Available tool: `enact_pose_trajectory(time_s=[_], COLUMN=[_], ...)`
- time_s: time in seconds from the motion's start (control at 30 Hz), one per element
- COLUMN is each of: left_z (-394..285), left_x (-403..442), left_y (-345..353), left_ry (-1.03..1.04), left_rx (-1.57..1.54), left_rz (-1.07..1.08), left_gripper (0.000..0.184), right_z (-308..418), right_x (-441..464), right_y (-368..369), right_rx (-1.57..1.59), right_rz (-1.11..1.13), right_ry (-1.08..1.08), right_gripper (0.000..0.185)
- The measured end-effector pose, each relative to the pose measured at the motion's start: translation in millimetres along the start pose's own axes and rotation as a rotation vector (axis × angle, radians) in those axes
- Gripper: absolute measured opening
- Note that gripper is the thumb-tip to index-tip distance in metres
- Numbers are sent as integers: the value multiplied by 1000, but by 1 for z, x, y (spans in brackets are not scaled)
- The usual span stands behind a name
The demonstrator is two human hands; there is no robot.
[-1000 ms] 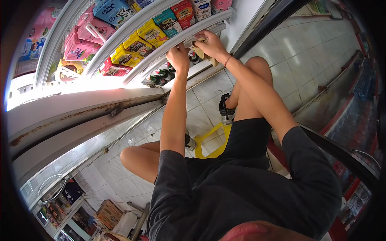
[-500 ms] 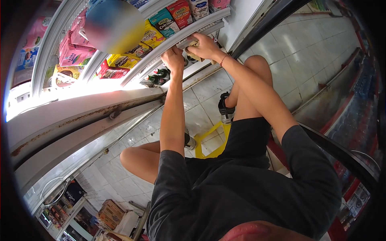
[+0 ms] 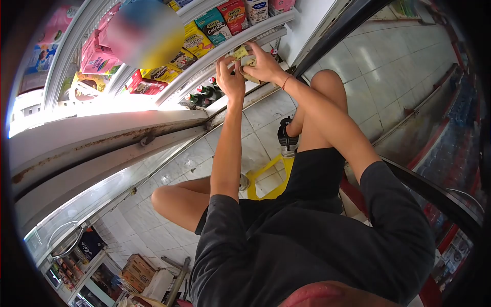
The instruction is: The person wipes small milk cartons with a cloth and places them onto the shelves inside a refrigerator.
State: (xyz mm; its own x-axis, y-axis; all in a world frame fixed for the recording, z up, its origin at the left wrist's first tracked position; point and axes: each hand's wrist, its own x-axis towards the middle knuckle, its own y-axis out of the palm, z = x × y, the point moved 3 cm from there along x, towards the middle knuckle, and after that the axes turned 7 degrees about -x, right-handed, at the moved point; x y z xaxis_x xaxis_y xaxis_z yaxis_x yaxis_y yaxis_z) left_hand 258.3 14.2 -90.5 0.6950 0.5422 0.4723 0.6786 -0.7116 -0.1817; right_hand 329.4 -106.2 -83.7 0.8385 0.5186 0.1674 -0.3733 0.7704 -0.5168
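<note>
My right hand [image 3: 262, 64] is closed round a beige cloth-like item [image 3: 250, 74] in front of the fridge's lower shelf. Close on its left, my left hand [image 3: 230, 79] has its fingers bent towards a small yellowish piece [image 3: 240, 52] between the two hands; whether they grip it is unclear. Behind the hands runs the white shelf front [image 3: 215, 57]. Green bottles with red caps [image 3: 208, 92] lie below it, left of my left hand.
Colourful cartons [image 3: 197, 40] line the shelf above. A yellow stool [image 3: 273, 190] is beneath me on the tiled floor [image 3: 266, 113]. The black door frame [image 3: 337, 36] is at right, cardboard boxes [image 3: 139, 271] at lower left.
My left hand has moved right, closer to my right hand, and its fingers have loosened. A small yellowish piece now shows between the hands.
</note>
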Motion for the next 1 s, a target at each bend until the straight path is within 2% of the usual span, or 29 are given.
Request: enact_pose_trajectory(time_s=[0.03,0.1,0.13,0.17,0.23,0.27,0.3,0.37,0.4,0.43,0.5,0.53,0.57,0.6,0.63,0.67,0.7,0.77,0.8,0.83,0.87,0.9,0.97,1.0], left_z=[0,4,0,-3,-18,-23,-28,-45,-56,-60,-77,-76,-76,-80,-89,-92,-94,-106,-111,-118,-125,-121,-118,-124], left_x=[0,1,1,1,-3,-9,-13,-26,-31,-35,-48,-57,-66,-73,-80,-87,-95,-106,-110,-112,-115,-118,-120,-121], left_y=[-2,-7,-11,-15,-27,-33,-43,-64,-75,-88,-116,-129,-141,-151,-164,-177,-187,-199,-202,-208,-214,-217,-218,-221], left_ry=[5,-263,-222,-213,86,87,88,256,246,219,216,174,131,23,22,-176,-374,-369,-377,-382,-416,-420,-245,-219], left_rx=[-4,-92,-86,-89,-33,-40,-39,89,74,42,-26,-108,-190,-381,-375,-490,-603,-585,-672,-760,-781,-783,-662,-576], left_rz=[-4,-50,-62,-70,-22,-22,-37,26,37,68,106,103,101,134,125,128,129,82,55,28,92,83,95,164], left_gripper=[21,18,26,26,34,42,42,44,47,43,42,42,42,39,39,32,27,23,28,35,45,45,46,51], right_z=[3,12,17,23,36,42,49,62,69,75,79,88,99,111,117,120,129,150,178,188,197,207,221,236], right_x=[-1,-8,-10,-13,-26,-34,-43,-64,-76,-88,-107,-115,-124,-132,-138,-144,-145,-150,-154,-152,-148,-145,-141,-138], right_y=[0,-1,0,-2,-4,-5,-6,-8,-10,-12,-15,-17,-18,-16,-15,-15,-12,-10,-8,3,7,8,15,19], right_rx=[-6,11,34,32,105,57,53,248,403,404,983,1054,1053,1182,1310,1327,1326,1188,1127,1124,898,666,532,368], right_rz=[24,26,32,32,49,52,61,97,129,141,-18,-5,11,27,42,195,205,271,113,124,34,-50,15,62], right_ry=[2,0,4,-8,-59,-46,-57,9,155,153,504,601,604,679,754,789,793,715,609,610,409,211,130,-112], right_gripper=[78,79,80,80,78,73,73,66,49,49,35,34,34,35,36,38,38,38,32,32,27,23,20,18])
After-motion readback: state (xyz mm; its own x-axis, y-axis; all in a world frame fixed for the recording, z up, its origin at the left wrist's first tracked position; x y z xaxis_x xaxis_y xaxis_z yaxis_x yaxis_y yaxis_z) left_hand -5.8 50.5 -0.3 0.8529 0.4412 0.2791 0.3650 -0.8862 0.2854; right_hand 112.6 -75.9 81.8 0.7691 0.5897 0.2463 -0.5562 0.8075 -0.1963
